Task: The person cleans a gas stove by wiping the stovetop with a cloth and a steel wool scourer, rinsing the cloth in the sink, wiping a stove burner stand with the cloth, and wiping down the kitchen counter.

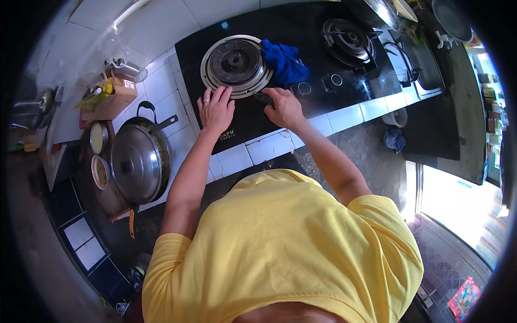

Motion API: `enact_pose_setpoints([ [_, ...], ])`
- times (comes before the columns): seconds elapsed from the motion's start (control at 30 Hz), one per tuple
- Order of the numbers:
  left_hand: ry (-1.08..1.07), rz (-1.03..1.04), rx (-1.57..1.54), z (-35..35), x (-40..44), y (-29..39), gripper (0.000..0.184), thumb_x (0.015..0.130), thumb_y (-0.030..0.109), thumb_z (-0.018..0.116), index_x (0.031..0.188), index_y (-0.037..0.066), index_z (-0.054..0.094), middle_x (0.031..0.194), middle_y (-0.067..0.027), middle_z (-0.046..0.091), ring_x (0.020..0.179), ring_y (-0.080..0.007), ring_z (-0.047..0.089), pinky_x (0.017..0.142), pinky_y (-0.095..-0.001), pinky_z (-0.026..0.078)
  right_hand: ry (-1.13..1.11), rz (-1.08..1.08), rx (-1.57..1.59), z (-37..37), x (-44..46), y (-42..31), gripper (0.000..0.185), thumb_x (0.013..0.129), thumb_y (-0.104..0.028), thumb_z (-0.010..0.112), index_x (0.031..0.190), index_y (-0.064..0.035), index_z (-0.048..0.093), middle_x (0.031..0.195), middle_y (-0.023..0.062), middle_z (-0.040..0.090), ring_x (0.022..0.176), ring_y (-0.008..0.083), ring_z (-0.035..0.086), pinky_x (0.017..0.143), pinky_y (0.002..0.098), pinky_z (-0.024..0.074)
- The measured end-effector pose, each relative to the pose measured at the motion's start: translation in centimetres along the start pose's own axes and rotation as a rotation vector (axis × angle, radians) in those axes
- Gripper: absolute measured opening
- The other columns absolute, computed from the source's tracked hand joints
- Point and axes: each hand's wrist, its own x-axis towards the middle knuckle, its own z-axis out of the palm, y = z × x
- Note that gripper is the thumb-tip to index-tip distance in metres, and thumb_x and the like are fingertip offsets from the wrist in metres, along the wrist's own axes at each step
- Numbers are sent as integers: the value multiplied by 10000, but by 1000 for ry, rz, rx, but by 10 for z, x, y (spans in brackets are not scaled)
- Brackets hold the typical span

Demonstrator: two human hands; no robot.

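A black glass cooktop [258,121] lies before me with a round burner [235,60] at its left, ringed by metal. My left hand [216,109] rests at the burner's lower edge, fingers apart, a ring on one finger, nothing held. Just right of it, my right hand [284,107] has its thumb and fingers closed around a small dark thing [263,98], perhaps a knob or a scrubber, near the burner's lower right. A crumpled blue cloth [285,61] lies against the burner's right side, beyond my right hand.
A second burner [350,42] is at the right of the cooktop, near a sink [425,70]. To the left stand a lidded pan [139,164], two bowls [100,172] and a cardboard box [119,96]. White tiles [344,118] edge the counter.
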Motion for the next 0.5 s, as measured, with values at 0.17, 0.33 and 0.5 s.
enact_pose_setpoints([
  [0.17, -18, 10, 31, 3, -3, 7, 434, 794, 274, 582, 1213, 209, 486, 1250, -26, 425, 1185, -271, 340, 966, -520, 257, 38, 1, -5, 6, -1, -3, 424, 671, -162, 594, 1090, -125, 540, 1019, 119, 575, 947, 303, 537, 830, 385, 443],
  [0.33, -37, -18, 51, -5, 0, 11, 455, 802, 354, 574, 1230, 235, 477, 1270, -20, 403, 1201, -273, 326, 968, -560, 227, 307, 25, 60, -11, 22, 0, 477, 664, -161, 616, 1124, -81, 517, 998, 146, 590, 922, 330, 539, 827, 403, 439],
  [0.5, -74, -167, 150, -10, 6, -14, 511, 817, 458, 521, 1250, 195, 456, 1321, -10, 358, 1279, -276, 249, 997, -591, 159, 303, 245, -7, -48, 68, 12, 426, 664, -170, 591, 1076, -62, 567, 1006, 155, 605, 953, 335, 545, 848, 392, 434],
])
